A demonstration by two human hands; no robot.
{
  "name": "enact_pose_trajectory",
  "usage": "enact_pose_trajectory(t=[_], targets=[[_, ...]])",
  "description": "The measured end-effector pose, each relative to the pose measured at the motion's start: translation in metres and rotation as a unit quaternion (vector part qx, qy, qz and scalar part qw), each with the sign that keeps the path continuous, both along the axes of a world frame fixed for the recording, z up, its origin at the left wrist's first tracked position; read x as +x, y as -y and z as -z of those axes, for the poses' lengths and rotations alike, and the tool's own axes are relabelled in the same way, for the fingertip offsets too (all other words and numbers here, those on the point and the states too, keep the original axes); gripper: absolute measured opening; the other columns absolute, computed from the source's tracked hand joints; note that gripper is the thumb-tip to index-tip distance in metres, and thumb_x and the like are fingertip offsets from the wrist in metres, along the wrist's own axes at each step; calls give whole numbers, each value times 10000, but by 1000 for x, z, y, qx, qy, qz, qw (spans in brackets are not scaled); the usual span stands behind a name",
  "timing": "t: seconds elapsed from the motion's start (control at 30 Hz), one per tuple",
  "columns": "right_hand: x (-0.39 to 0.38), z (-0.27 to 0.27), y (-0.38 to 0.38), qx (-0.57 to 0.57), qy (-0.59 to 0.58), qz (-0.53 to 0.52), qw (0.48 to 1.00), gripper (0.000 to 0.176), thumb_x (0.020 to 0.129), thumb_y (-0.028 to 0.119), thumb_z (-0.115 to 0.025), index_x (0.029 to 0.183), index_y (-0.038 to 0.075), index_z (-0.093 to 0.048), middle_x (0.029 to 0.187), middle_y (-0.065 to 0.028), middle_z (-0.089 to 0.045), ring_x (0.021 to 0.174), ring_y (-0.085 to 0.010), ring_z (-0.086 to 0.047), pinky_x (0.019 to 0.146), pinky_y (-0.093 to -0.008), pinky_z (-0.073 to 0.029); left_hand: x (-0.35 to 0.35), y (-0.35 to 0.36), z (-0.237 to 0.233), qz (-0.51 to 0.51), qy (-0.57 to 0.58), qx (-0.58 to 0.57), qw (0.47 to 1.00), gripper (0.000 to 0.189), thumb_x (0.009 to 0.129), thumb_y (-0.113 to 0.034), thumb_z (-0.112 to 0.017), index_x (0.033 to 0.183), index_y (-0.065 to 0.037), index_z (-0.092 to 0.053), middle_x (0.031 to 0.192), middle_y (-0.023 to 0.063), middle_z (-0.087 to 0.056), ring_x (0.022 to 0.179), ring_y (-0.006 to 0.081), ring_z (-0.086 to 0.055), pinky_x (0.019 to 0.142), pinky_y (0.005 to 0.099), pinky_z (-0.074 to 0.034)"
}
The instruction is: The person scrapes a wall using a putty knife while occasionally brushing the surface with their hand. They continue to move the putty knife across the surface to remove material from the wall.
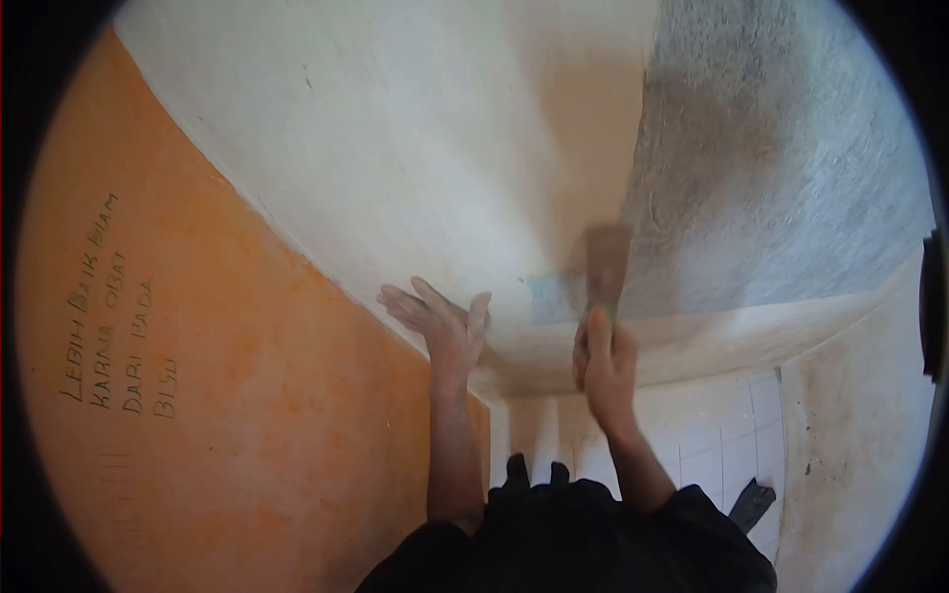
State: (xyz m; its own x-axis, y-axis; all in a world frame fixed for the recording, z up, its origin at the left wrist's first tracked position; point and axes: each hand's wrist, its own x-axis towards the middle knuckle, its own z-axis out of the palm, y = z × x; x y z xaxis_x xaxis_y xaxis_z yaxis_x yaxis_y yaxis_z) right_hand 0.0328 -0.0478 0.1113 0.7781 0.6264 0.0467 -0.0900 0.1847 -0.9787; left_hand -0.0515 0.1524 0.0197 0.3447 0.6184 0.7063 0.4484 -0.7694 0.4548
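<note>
My right hand [605, 371] is wrapped around the handle of a scraper [606, 262], its wide brownish blade pointing up and smeared by motion. The blade lies over the boundary between the cream-coloured wall paint [445, 128] and a rough grey patch [751, 178]. A small pale-blue patch [546, 299] shows just left of the blade. My left hand [442, 321] is open with fingers spread, close to the cream wall near its corner with the orange wall. It holds nothing.
On the left stands an orange wall [257, 425] with handwritten green lettering [114, 306]. White floor tiles [732, 425] show below, with a dark object [753, 504] on them. Another stained pale wall [840, 425] rises at the right, and a dark item [931, 306] sits at the right edge.
</note>
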Motion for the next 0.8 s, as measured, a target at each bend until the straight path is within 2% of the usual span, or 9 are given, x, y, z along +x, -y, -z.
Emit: enact_pose_trajectory(t=[0.07,0.2,0.33,0.43,0.5,0.57,0.6,0.63,0.8], targets=[[-11,36,2,-8,-22,4,1000,433,989,437,-433,728,92,-452,531,49,-373,399,-26,-315,361,-201,-226,3,-3,5,-11,9,28,999,1096,840,-578,-584,1464,-98,178,1425,366,264,1313,561,241,997,721,61],[-24,23,1,-13,-109,0,994,440,991,443,-424,720,95,-437,516,51,-351,386,-30,-293,354,-206,-219,-1,4,3,-13,-18,5,1000,1107,833,-591,-585,1463,-96,179,1419,373,268,1312,561,247,997,719,68],[-13,35,9,-43,-67,9,997,444,990,449,-423,722,95,-438,516,52,-342,386,-30,-293,351,-209,-219,0,0,1,-6,-4,-12,1000,1105,839,-588,-580,1459,-84,184,1415,377,272,1310,560,252,989,723,78],[-5,9,1,-27,-68,7,997,453,985,459,-428,724,89,-441,518,51,-344,388,-31,-291,349,-209,-219,2,1,0,-5,-6,-21,1000,1103,841,-584,-579,1457,-80,185,1415,376,273,1310,559,256,989,722,80],[2,-15,0,28,-57,2,998,452,983,460,-433,724,89,-446,519,49,-352,388,-30,-294,348,-208,-220,-3,5,2,-5,-17,-31,999,1103,842,-582,-580,1457,-80,185,1416,375,273,1309,558,257,990,721,80],[-9,34,0,1,-22,21,1000,449,981,461,-438,728,91,-449,521,50,-354,387,-28,-290,348,-208,-217,0,3,-2,-3,-12,-26,1000,1104,841,-567,-590,1457,-73,180,1416,375,272,1309,560,254,993,719,76],[-13,36,-3,-30,19,36,999,445,979,463,-442,732,93,-453,522,51,-356,387,-27,-286,348,-208,-214,4,-1,-3,-7,-4,-23,1000,1104,841,-567,-590,1457,-73,180,1416,375,272,1309,560,254,993,719,76],[-16,37,1,-28,-72,8,997,437,976,464,-451,735,99,-456,527,53,-360,396,-21,-294,351,-203,-213,4,-3,0,-8,-1,-2,1000,1105,841,-562,-593,1456,-69,180,1416,374,272,1309,563,249,989,724,73],[-13,39,7,-28,-70,2,997,441,971,470,-457,728,103,-447,532,56,-358,417,-19,-312,363,-197,-223,-1,4,0,-8,-19,-8,1000,1105,843,-554,-595,1455,-60,181,1418,368,275,1312,562,238,990,725,70]])
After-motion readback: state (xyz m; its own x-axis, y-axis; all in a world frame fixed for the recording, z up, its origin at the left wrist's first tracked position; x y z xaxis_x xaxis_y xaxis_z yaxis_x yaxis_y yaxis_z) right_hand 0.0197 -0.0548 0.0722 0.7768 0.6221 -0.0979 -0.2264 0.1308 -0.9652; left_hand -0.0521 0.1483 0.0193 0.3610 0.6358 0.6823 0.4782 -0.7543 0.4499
